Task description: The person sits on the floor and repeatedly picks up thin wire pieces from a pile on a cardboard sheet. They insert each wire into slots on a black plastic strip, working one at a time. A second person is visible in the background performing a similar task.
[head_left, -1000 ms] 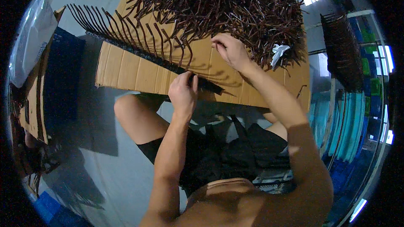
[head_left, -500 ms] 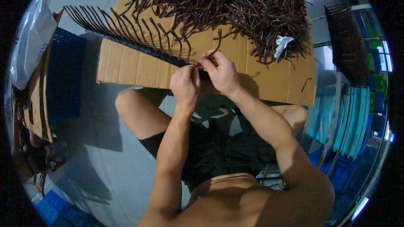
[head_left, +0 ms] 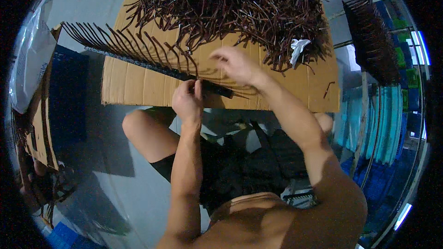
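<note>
My left hand (head_left: pixel 188 100) is closed at the near side of a long dark strip (head_left: pixel 138 62), thumb and fingers pinching it. A row of curved brown stems (head_left: pixel 159 48) stands up along the strip, left of and at that hand. The strip's bare right end (head_left: pixel 221 90) reaches past my fingers. My right hand (head_left: pixel 237 66) hovers above the cardboard (head_left: pixel 295 87), apart from the strip, slightly blurred, its fingers loosely stretched to the left with nothing visible in them. Beyond both hands lies a big heap of loose brown stems (head_left: pixel 230 7).
A crumpled white scrap (head_left: pixel 299 50) lies at the heap's right edge. One short stem (head_left: pixel 328 89) rests near the cardboard's right side. A dark bristly rack (head_left: pixel 374 41) and turquoise panels (head_left: pixel 380 124) stand at right. Clear plastic wrap (head_left: pixel 32 60) and a blue crate (head_left: pixel 69 97) are at left.
My right hand has left the strip and the stem it was working on and lifted away to the right. My left hand has shifted slightly left along the strip, uncovering its right end.
</note>
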The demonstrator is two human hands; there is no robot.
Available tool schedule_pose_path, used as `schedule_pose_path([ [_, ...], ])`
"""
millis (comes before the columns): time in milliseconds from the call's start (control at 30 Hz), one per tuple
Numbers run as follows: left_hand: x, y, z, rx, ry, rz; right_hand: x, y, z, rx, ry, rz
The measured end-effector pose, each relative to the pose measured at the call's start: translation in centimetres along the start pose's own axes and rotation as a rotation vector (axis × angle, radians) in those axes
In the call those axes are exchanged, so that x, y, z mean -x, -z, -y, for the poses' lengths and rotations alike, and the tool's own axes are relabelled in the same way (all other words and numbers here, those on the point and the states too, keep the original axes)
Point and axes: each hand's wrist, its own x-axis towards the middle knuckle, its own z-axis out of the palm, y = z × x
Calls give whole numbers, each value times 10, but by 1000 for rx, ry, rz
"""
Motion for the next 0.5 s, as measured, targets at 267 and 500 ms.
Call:
schedule_pose_path([
  [267,-4,11,-9,113,79,124,-22,34,-79,1006,291,-138],
  [500,2,6,-6,112,-53,105,-1,9,-6,234,190,-277],
])
